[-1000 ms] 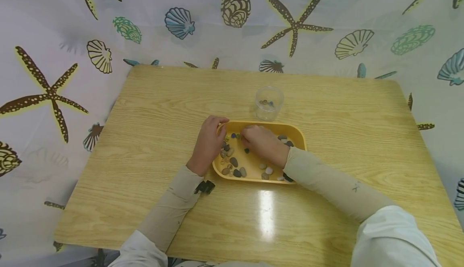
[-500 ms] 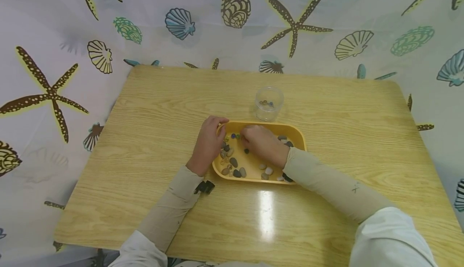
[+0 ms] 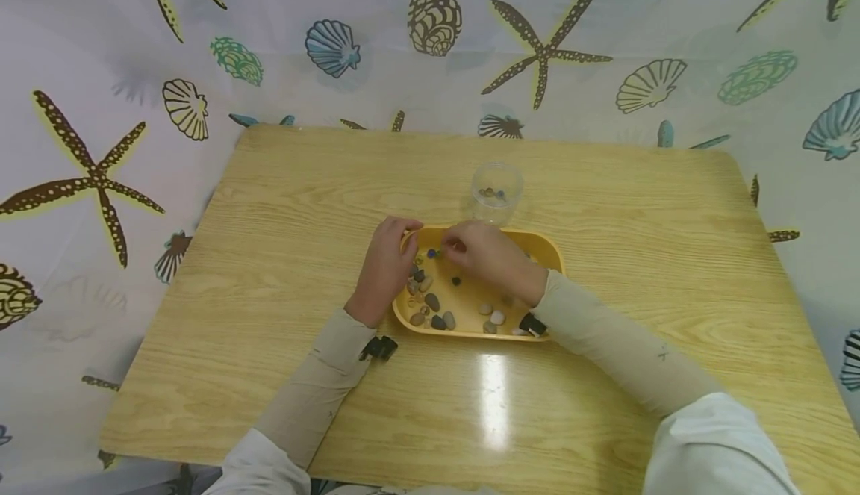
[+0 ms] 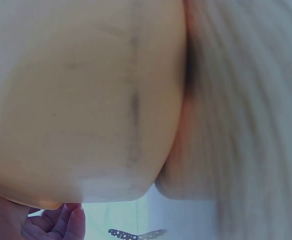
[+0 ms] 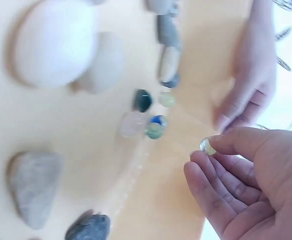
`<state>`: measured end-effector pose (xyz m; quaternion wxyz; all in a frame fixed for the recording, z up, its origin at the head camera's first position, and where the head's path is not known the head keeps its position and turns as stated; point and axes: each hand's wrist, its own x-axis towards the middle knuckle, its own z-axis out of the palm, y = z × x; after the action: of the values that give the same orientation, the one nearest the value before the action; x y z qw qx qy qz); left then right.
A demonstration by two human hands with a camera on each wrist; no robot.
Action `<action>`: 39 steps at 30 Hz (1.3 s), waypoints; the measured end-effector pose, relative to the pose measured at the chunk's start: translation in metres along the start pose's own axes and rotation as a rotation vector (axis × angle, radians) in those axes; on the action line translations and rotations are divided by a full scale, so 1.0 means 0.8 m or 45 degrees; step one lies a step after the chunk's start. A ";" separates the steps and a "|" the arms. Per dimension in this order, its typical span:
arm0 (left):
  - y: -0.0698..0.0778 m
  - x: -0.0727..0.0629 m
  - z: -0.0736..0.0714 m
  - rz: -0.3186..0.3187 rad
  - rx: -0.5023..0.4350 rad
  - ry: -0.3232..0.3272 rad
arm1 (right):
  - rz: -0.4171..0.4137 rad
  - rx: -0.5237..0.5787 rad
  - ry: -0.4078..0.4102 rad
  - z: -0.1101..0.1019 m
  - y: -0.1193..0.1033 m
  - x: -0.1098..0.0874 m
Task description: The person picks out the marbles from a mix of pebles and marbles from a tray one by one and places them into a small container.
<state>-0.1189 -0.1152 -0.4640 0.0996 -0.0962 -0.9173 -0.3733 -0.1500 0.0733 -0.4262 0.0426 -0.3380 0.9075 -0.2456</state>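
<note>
My right hand [image 3: 493,256] is over the back of the yellow tray [image 3: 463,335]. Between its thumb and fingertips it pinches a clear, yellowish glass marble [image 5: 207,146], seen in the right wrist view. At the tray's back left corner my left hand [image 3: 386,267] grips the rim, thumb toward the inside. A blue marble [image 3: 431,254] lies near the back wall, with a green-tinted marble [image 5: 154,131] against it. A dark green stone [image 5: 143,100] sits close by. In the left wrist view, a blurred beige surface hides most of the hand; fingers [image 4: 61,222] show at bottom left.
A clear plastic cup [image 3: 497,185] with several marbles stands right behind the tray. Grey stones [image 3: 432,302] and white stones [image 3: 497,317] lie scattered in the tray. The wooden table [image 3: 302,204] meets a shell-patterned curtain [image 3: 269,2] behind.
My right hand has lifted slightly up and back from the tray floor, pinching the marble. My left hand stays at the tray's rim.
</note>
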 end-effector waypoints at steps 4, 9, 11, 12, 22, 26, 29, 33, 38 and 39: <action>0.000 0.000 0.001 -0.013 -0.002 -0.005 | 0.038 0.019 0.055 -0.014 0.002 0.000; 0.001 0.000 0.000 -0.034 -0.014 -0.012 | 0.069 0.055 0.145 -0.042 0.007 -0.003; 0.001 0.000 -0.001 -0.038 -0.020 -0.015 | 0.092 0.064 0.178 -0.054 0.011 -0.004; 0.000 0.000 -0.001 -0.041 -0.025 -0.017 | 0.106 0.066 0.195 -0.060 0.013 -0.005; -0.001 0.000 -0.001 -0.045 -0.031 -0.026 | 0.220 0.123 0.410 -0.089 0.051 -0.002; -0.001 0.000 -0.001 -0.036 -0.032 -0.019 | 0.234 0.118 0.422 -0.089 0.063 0.000; 0.000 0.000 -0.002 -0.021 -0.031 -0.010 | 0.248 0.127 0.419 -0.088 0.068 0.001; 0.001 0.000 -0.003 -0.002 -0.026 0.000 | 0.265 0.143 0.406 -0.086 0.072 0.003; 0.000 0.000 -0.001 -0.008 -0.028 -0.002 | 0.288 0.162 0.356 -0.081 0.074 0.012; 0.000 0.000 -0.001 -0.010 -0.032 -0.004 | 0.292 0.158 0.345 -0.080 0.074 0.014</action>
<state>-0.1188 -0.1160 -0.4634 0.0953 -0.0944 -0.9132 -0.3848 -0.2092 0.1318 -0.3974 -0.0316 -0.1930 0.9206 -0.3381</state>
